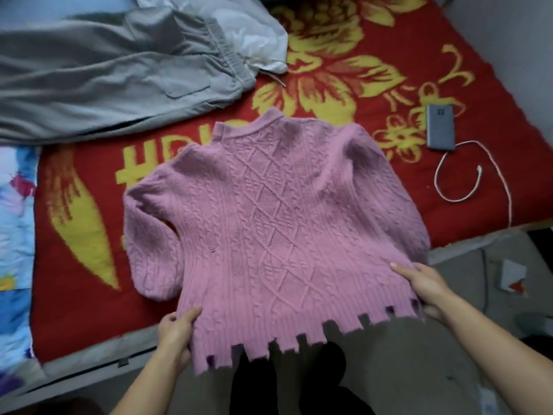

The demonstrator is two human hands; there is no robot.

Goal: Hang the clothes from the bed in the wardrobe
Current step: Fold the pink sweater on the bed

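On the bed (449,70), left hand (176,333) and right hand (428,289) grip sweater (269,220).

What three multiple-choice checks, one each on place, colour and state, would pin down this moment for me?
1. Where is the grey rectangular phone relative to the pink cable-knit sweater?
A. On top of it
B. To its right, on the red flowered blanket
C. On the floor

2. What colour are the fleece trousers at upper left?
A. Black
B. Orange
C. Grey

3. How is the sweater held?
A. Left hand and right hand both grip its hem
B. One hand only
C. By neither hand

Answers: 1 B, the phone lies apart from the sweater on the blanket. 2 C, the cloth is plainly grey. 3 A, each thumb lies over the ragged hem at one corner.
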